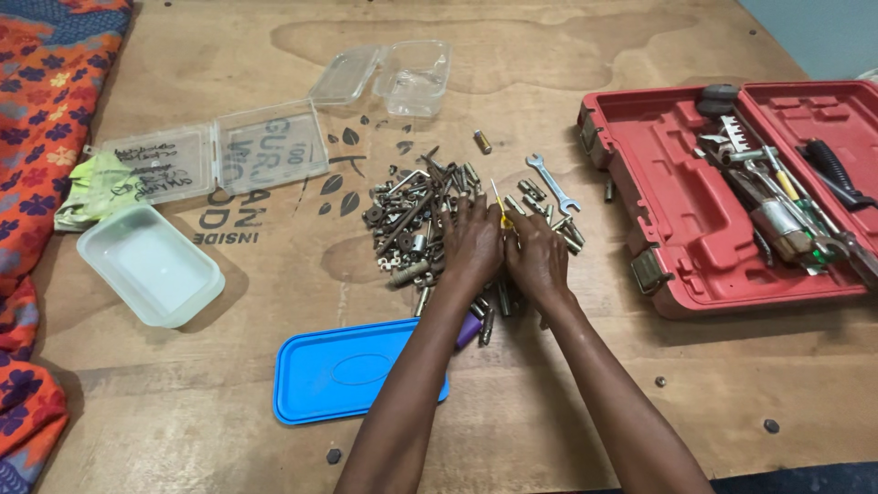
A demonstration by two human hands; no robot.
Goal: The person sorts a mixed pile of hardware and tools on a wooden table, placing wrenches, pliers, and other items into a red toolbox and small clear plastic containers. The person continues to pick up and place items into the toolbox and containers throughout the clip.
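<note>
A heap of metal bolts, nuts and screws [407,229] lies in the middle of a plywood board [567,384]. My left hand [471,240] rests palm-down on the heap's right part, fingers spread over the hardware. Beside it, touching it, my right hand [538,256] also lies flat on the pieces. A thin yellow-handled tool [498,203] pokes up between the two hands. Just beyond the right hand's fingers lies a small open-ended spanner [551,181]. I cannot tell whether either hand grips anything beneath it.
An open red tool case [677,220] with several tools stands at the right. A blue lid [352,370] lies near my left forearm. At the left are a pale tub [151,265] and open clear boxes [215,155], [393,78]. Patterned cloth [41,137] borders the left edge.
</note>
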